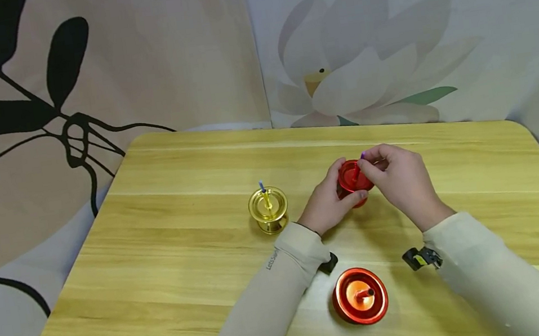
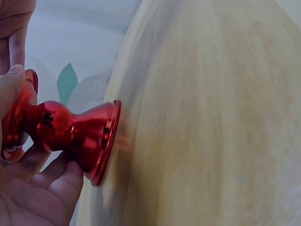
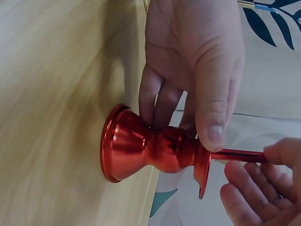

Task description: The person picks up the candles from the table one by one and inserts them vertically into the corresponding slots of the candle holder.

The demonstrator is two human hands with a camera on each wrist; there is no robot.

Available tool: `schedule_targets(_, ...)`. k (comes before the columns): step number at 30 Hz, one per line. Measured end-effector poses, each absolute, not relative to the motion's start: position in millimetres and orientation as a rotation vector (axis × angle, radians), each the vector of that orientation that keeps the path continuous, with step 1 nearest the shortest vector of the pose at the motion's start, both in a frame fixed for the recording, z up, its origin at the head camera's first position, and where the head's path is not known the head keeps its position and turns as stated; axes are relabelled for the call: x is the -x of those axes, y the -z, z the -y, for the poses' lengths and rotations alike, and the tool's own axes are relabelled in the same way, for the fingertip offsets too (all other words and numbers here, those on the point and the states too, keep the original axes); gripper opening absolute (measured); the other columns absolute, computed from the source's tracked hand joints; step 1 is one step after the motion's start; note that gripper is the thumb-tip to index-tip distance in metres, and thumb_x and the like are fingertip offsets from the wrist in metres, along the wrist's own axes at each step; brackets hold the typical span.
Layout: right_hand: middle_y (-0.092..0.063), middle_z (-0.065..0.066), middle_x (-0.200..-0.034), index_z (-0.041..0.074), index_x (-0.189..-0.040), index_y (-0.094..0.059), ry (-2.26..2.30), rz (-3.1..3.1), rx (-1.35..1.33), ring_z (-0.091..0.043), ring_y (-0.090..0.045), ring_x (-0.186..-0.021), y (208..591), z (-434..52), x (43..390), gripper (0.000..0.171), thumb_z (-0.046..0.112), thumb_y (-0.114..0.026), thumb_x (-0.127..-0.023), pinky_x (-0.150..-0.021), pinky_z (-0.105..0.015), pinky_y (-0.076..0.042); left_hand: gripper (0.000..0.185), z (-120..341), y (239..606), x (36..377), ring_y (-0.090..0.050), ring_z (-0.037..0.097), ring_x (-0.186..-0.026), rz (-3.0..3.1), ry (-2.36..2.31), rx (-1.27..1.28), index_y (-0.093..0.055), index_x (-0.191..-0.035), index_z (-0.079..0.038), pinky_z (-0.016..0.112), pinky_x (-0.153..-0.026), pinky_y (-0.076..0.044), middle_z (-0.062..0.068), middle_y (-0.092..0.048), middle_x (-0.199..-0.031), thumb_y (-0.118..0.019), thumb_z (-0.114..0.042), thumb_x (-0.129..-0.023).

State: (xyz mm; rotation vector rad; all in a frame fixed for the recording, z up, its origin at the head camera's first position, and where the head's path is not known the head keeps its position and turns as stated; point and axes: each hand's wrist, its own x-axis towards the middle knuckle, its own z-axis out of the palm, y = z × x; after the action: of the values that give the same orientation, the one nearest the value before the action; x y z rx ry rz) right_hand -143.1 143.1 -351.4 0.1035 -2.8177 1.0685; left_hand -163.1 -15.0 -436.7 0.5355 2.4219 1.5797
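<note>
My left hand point(image 1: 326, 203) grips a shiny red metal candle holder point(image 1: 355, 177) around its waist and upper dish, near the back of the table. Its flared base point(image 2: 96, 141) stands toward the tabletop in the left wrist view. From the dish rises a thin red stem point(image 3: 237, 155). My right hand point(image 1: 402, 180) pinches that stem's upper end between thumb and fingers, and a small purple tip point(image 1: 363, 154) shows just above the fingertips. How the tip joins the stem is hidden by the fingers.
A gold candle holder point(image 1: 270, 222) stands left of my left hand, with a blue-tipped piece point(image 1: 261, 185) in its stem. Nearer me, between my forearms, stands another red candle holder point(image 1: 362, 315) with a bare, dark-ended stem. Printed cloth point(image 1: 173, 61) hangs behind the wooden table point(image 1: 169, 260).
</note>
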Motion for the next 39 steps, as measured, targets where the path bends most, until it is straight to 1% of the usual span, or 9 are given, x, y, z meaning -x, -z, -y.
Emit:
schedule_targets(6,-0.073,-0.012,-0.100,0.004,-0.108,-0.071,-1.079,2.824,-0.103,-0.027,-0.069,-0.087,352.0,-143.3,141.3,0.019,0.019,-0.068,-0.097,-0.073,-0.045,-0.060,0.081,14.9,435.9,163.2,-0.057,0.011,-0.123,-2.412,-1.586,-0.537,-0.023,-0.159,-0.014,0.027,-0.103,-0.046,0.005,-0.055,-0.143,-0.071,-0.034,-0.095)
schedule_targets(15,-0.073,-0.012,-0.098,0.003,-0.109,-0.071,-1.065,2.838,-0.125,-0.027,-0.069,-0.086,354.8,-146.0,139.8,0.020,0.018,-0.067,-0.097,-0.072,-0.045,-0.059,0.082,14.3,435.5,163.0,-0.056,0.012,-0.125,-2.423,-1.572,-0.528,-0.023,-0.159,-0.015,0.027,-0.105,-0.045,0.005,-0.055,-0.144,-0.070,-0.034,-0.096)
schedule_targets(27,-0.074,-0.011,-0.095,0.003,-0.103,-0.072,-1.050,2.834,-0.148,-0.025,-0.068,-0.083,360.2,-149.2,135.4,0.016,0.017,-0.069,-0.096,-0.070,-0.043,-0.058,0.084,14.4,431.2,160.9,-0.055,0.011,-0.127,-2.412,-1.582,-0.483,-0.023,-0.159,-0.017,0.027,-0.105,-0.045,0.004,-0.053,-0.146,-0.072,-0.034,-0.094)
schedule_targets(32,-0.074,-0.011,-0.093,0.003,-0.102,-0.073,-1.040,2.829,-0.156,-0.026,-0.068,-0.082,361.6,-150.3,131.9,0.015,0.016,-0.069,-0.095,-0.070,-0.042,-0.057,0.087,13.7,429.0,160.6,-0.055,0.012,-0.127,-2.360,-1.630,-0.443,-0.021,-0.160,-0.015,0.025,-0.104,-0.045,0.006,-0.051,-0.147,-0.074,-0.031,-0.093)
schedule_targets(39,-0.074,-0.012,-0.093,0.002,-0.101,-0.073,-1.033,2.802,-0.173,-0.028,-0.069,-0.084,361.8,-153.4,128.9,0.015,0.015,-0.071,-0.094,-0.072,-0.045,-0.058,0.090,13.7,430.9,162.4,-0.056,0.014,-0.126,-2.279,-1.726,-0.417,-0.021,-0.160,-0.012,0.026,-0.103,-0.046,0.007,-0.051,-0.147,-0.077,-0.028,-0.091)
